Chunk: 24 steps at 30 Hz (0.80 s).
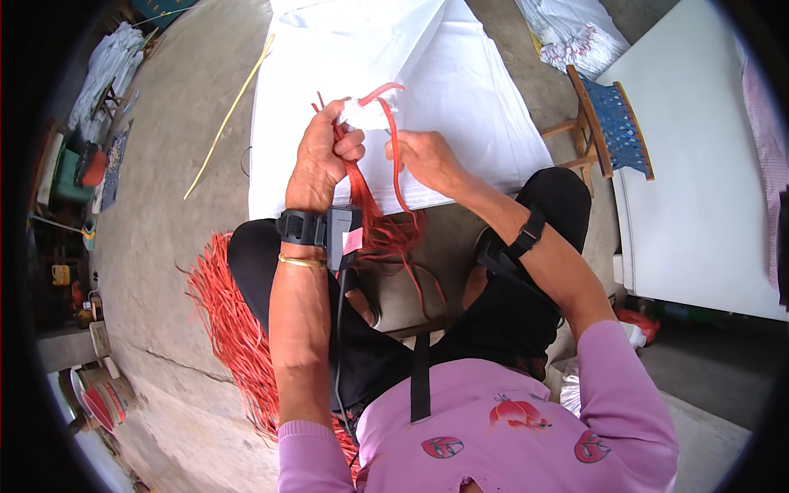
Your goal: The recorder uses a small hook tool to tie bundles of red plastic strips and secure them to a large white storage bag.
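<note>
My left hand (327, 149) is closed around a bunch of thin red strips (366, 195) and a gathered tuft of white cloth (367, 115). The strips hang below the fist between my knees, with short ends poking out above it. One red strip lies across the tuft, its free end curving up to the right and a long length dropping beside my right hand (426, 161). That hand is closed in a pinch just right of the tuft; what it holds, if anything, is hidden. White sheeting (468, 99) spreads out flat beyond my knees.
A large heap of red strips (234, 320) lies on the floor by my left leg. A yellow strip (232, 115) rests farther left. At the right stand a small stool with a blue woven seat (612, 123) and a big white panel (690, 164). White bundles (575, 37) lie behind.
</note>
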Tool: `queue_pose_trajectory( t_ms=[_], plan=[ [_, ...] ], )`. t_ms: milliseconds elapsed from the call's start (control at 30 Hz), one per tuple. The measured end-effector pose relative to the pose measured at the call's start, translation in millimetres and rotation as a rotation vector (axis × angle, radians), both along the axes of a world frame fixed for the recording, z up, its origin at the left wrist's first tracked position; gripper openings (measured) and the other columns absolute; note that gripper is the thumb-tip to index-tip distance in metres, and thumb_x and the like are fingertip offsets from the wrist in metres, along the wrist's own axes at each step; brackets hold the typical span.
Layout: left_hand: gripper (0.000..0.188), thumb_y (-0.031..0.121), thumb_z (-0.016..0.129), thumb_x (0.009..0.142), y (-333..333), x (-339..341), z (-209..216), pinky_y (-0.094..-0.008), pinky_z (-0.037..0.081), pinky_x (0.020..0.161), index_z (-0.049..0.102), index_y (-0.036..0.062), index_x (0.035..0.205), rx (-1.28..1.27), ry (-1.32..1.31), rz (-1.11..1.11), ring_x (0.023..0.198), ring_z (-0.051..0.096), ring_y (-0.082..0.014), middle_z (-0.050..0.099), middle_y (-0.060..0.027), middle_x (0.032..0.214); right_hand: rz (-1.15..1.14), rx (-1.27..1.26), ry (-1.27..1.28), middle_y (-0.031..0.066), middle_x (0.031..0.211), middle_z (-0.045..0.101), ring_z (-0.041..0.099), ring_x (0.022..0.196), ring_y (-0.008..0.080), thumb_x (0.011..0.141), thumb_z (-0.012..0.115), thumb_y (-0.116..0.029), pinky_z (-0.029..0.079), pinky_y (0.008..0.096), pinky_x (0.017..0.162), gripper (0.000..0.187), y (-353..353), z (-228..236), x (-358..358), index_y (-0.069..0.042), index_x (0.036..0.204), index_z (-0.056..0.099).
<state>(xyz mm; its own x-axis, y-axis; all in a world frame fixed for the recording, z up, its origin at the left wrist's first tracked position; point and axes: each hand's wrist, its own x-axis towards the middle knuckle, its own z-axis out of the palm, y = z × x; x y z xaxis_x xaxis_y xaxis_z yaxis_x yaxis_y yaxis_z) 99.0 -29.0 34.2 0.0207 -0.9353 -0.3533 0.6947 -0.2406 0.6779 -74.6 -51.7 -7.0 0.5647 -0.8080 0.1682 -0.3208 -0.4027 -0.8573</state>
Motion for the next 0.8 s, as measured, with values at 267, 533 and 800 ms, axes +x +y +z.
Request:
queue_pose_trajectory(
  t_ms=[267,533,800],
  plan=[
    [0.019,0.022,0.051,0.086,-1,-12,8,-0.0209,0.017,0.035,0.044,0.0110,0.072,0.061,-0.024,0.048,0.037,0.023,-0.0061,0.036,0.0025,0.055,-0.209,0.110,-0.202,0.0146,0.065,0.060,0.052,0.053,0.0224,0.086,0.044,-0.012,0.045,0.0338,0.058,0.020,-1,18,17,0.001,0.081,0.059],
    [0.016,0.021,0.047,0.089,-16,-14,-3,-0.0204,0.016,0.036,0.053,0.0104,0.079,0.030,-0.046,0.023,0.038,0.023,-0.0052,0.041,0.0028,0.055,-0.177,-0.020,-0.188,0.0151,0.065,0.061,0.056,0.058,0.0297,0.087,0.043,-0.013,0.044,0.0389,0.060,0.023,-14,10,21,0.001,0.080,0.059],
    [0.014,0.017,0.053,0.086,-33,-32,-14,-0.0292,0.042,0.044,0.056,0.0056,0.077,0.004,-0.093,0.364,0.059,0.057,-0.0152,0.058,-0.0045,0.068,-0.241,0.429,-0.685,-0.0013,0.070,0.057,0.050,0.066,0.0067,0.086,0.051,-0.015,0.041,0.0234,0.059,0.018,32,7,41,-0.003,0.087,0.064]
  ],
)
